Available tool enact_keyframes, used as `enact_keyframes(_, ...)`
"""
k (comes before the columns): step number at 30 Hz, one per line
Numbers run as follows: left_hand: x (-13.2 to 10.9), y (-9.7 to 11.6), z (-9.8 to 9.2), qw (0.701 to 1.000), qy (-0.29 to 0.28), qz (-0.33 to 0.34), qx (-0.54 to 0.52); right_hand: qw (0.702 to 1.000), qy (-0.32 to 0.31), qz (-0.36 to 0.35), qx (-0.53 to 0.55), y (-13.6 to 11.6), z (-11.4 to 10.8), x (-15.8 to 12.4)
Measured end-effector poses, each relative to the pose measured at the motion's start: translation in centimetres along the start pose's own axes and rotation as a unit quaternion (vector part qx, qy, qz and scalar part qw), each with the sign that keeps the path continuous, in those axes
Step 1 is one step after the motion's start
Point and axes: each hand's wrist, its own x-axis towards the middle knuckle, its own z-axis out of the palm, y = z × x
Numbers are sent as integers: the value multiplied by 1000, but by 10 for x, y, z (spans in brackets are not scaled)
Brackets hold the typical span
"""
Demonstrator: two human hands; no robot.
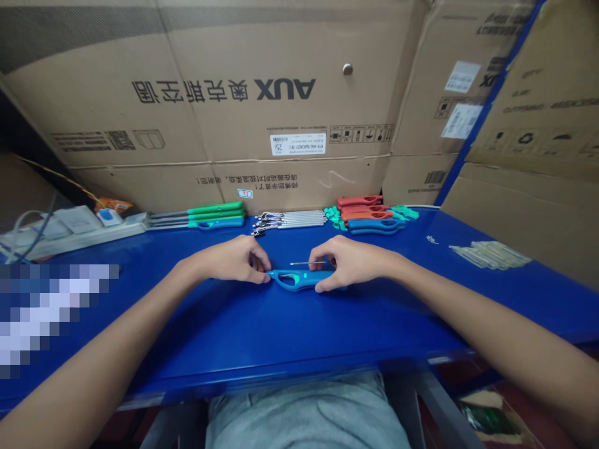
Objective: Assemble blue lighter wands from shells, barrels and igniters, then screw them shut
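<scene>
A blue plastic utility lighter body [292,279] lies nearly flat just above the blue table [234,330], near its middle. My left hand [234,260] pinches its left end between fingertips and thumb. My right hand [349,263] covers the right part of the handle, and that end is hidden beneath the fingers. A thin metal rod [304,264] runs just above the lighter towards my right hand. I cannot tell whether it is joined to the lighter.
Along the back edge lie green lighters [215,212], metal tubes [290,219], red lighters [362,209], and blue lighters [377,226]. A power strip [79,227] sits back left, clear sticks [490,254] lie right, and large cardboard boxes [187,112] stand behind the table.
</scene>
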Motion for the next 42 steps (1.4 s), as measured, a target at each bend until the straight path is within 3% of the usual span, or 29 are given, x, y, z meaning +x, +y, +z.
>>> enact_keyframes(9, -2, 1, -3, 1000, 17, 8, 21, 999, 35, -5, 15, -2, -1, -3)
enact_keyframes(17, -2, 1, -2, 1000, 17, 19, 19, 1000, 0, -11, 1, -3, -2, -3)
enact_keyframes(42, -1, 1, -1, 999, 29, 11, 25, 1000, 4, 1, -22, 4, -2, 0)
